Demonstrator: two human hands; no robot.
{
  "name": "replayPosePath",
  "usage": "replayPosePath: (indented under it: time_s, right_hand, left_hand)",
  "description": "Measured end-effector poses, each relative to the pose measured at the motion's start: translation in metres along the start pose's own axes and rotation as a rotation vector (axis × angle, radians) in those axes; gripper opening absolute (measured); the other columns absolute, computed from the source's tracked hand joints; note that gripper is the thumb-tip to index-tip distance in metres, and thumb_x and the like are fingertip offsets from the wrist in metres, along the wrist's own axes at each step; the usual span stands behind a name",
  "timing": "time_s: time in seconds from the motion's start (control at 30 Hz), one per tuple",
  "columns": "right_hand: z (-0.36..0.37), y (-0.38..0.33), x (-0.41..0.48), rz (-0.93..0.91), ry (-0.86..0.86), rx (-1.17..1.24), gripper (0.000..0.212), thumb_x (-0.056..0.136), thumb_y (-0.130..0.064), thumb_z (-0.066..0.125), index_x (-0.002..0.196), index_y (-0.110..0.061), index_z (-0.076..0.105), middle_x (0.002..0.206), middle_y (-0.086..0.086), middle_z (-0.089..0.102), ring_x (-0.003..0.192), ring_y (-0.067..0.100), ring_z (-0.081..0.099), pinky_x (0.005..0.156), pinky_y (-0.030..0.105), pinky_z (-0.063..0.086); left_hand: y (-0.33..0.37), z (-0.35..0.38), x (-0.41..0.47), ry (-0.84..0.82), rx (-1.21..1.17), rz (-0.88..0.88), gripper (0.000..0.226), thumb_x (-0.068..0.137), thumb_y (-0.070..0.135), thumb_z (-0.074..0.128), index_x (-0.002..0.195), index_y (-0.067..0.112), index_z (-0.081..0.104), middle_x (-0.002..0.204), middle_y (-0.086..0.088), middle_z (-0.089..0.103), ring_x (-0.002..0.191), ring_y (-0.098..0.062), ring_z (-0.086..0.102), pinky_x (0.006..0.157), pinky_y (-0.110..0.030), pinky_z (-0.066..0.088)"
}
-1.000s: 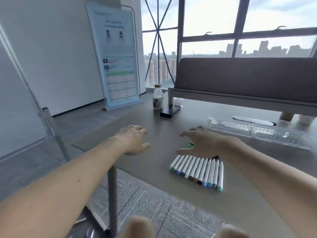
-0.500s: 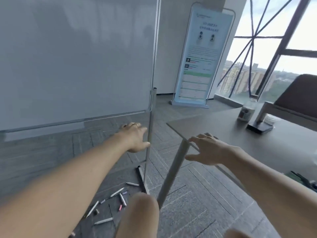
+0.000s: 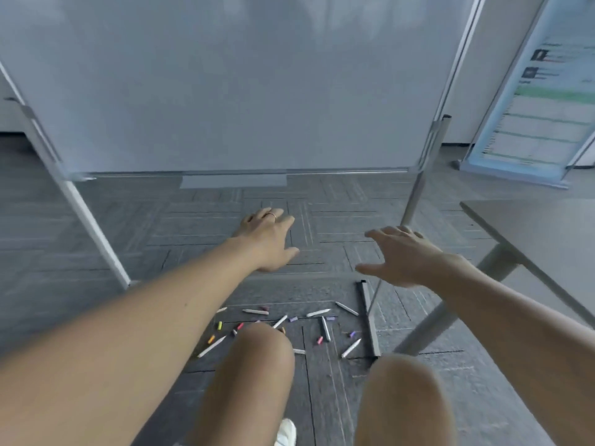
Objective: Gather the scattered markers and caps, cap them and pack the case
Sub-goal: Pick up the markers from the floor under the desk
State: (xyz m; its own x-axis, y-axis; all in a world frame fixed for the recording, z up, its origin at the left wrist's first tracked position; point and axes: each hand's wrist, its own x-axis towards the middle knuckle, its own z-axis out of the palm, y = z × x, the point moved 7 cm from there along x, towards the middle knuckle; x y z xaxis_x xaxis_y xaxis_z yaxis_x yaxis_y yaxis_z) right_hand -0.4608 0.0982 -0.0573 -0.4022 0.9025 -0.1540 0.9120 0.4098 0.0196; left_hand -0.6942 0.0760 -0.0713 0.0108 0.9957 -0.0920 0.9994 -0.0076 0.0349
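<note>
A large whiteboard [image 3: 241, 85] on a metal stand fills the upper view, with a roll-up banner [image 3: 541, 101] at the right edge. Grey carpet tiles [image 3: 145, 239] cover the floor, and a grey table [image 3: 547, 233] juts in from the right. Both bare arms reach forward above the carpet. The left hand [image 3: 269, 241], wearing a ring, and the right hand [image 3: 405, 257] each have their fingers spread and hold nothing. Two bare knees [image 3: 257, 355] show below. The white markers [image 3: 325, 328] lie scattered on the carpet just beyond the knees, beside the stand's dark foot bar [image 3: 368, 317]. Small coloured bits among them, probably caps [image 3: 240, 326], are blurred.
</note>
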Motion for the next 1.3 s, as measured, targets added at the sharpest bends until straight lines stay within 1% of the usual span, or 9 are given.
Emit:
replayPosePath:
  time_s: [0.3,0.5,0.63,0.83,0.93,1.0,1.13,1.23,1.3]
  right_hand:
    - [0.051,-0.062,0.095,-0.07,-0.012,0.018,0.088,0.091,-0.073,0.05,0.16,-0.025,0.023,0.164,0.004,0.03,0.152,0.03,0.022,0.122,0.049,0.02]
    - [0.111,-0.129,0.159,-0.159,-0.048,0.033,0.087,0.091,-0.074,0.048,0.16,-0.027,0.023,0.163,0.001,0.031,0.152,0.026,0.022,0.123,0.046,0.019]
    - [0.177,-0.171,0.193,-0.222,-0.05,0.064,0.086,0.091,-0.075,0.046,0.158,-0.026,0.025,0.162,0.001,0.031,0.152,0.025,0.021,0.124,0.044,0.017]
    - [0.292,-0.214,0.244,-0.265,-0.215,0.106,0.077,0.094,-0.069,0.049,0.156,-0.029,0.029,0.158,-0.001,0.036,0.149,0.023,0.024,0.122,0.038,0.017]
    - [0.348,-0.234,0.269,-0.286,-0.274,0.117,0.073,0.096,-0.067,0.047,0.155,-0.027,0.031,0.162,-0.001,0.032,0.15,0.023,0.024,0.121,0.039,0.02]
    - [0.381,-0.248,0.282,-0.302,-0.306,0.118,0.07,0.097,-0.065,0.046,0.153,-0.027,0.033,0.161,-0.001,0.034,0.149,0.023,0.027,0.121,0.04,0.022]
    - [0.439,-0.269,0.304,-0.321,-0.366,0.114,0.074,0.098,-0.063,0.048,0.158,-0.025,0.026,0.163,-0.001,0.033,0.151,0.022,0.025,0.124,0.041,0.022]
    - [0.478,-0.279,0.325,-0.295,-0.372,0.131,0.071,0.098,-0.058,0.052,0.156,-0.023,0.032,0.158,0.0,0.039,0.148,0.021,0.031,0.121,0.04,0.026]
    - [0.501,-0.285,0.336,-0.27,-0.383,0.151,0.067,0.098,-0.054,0.055,0.153,-0.021,0.036,0.152,0.0,0.045,0.142,0.021,0.038,0.118,0.039,0.031]
  left_hand:
    - [-0.089,0.07,0.036,-0.049,-0.05,-0.074,0.078,0.102,0.058,0.048,0.164,0.025,0.015,0.174,-0.005,0.007,0.16,-0.026,0.003,0.128,-0.046,0.009]
    - [-0.172,0.143,0.049,-0.067,-0.104,-0.116,0.075,0.102,0.057,0.047,0.163,0.026,0.019,0.173,-0.004,0.013,0.159,-0.025,0.009,0.127,-0.044,0.016]
    - [-0.222,0.216,0.048,-0.143,-0.088,-0.154,0.073,0.103,0.059,0.043,0.163,0.026,0.019,0.173,-0.004,0.014,0.158,-0.024,0.01,0.127,-0.046,0.016]
    - [-0.281,0.329,0.042,-0.282,-0.078,-0.197,0.073,0.103,0.059,0.042,0.163,0.025,0.019,0.171,-0.004,0.017,0.157,-0.024,0.013,0.125,-0.039,0.013]
    - [-0.307,0.383,0.046,-0.306,-0.073,-0.194,0.075,0.101,0.063,0.043,0.162,0.025,0.021,0.17,-0.002,0.021,0.156,-0.023,0.017,0.124,-0.039,0.016]
    - [-0.32,0.418,0.05,-0.334,-0.079,-0.186,0.075,0.1,0.063,0.045,0.162,0.025,0.022,0.17,-0.003,0.021,0.155,-0.023,0.019,0.124,-0.041,0.019]
    - [-0.332,0.48,0.063,-0.353,-0.123,-0.164,0.073,0.099,0.061,0.05,0.158,0.025,0.03,0.167,-0.005,0.027,0.153,-0.025,0.026,0.123,-0.045,0.026]
    - [-0.332,0.518,0.081,-0.345,-0.122,-0.12,0.069,0.098,0.061,0.051,0.155,0.026,0.033,0.162,-0.003,0.033,0.147,-0.025,0.032,0.12,-0.043,0.03]
    - [-0.333,0.538,0.095,-0.336,-0.123,-0.103,0.064,0.098,0.06,0.053,0.151,0.028,0.037,0.154,0.0,0.04,0.139,-0.024,0.039,0.113,-0.042,0.035]
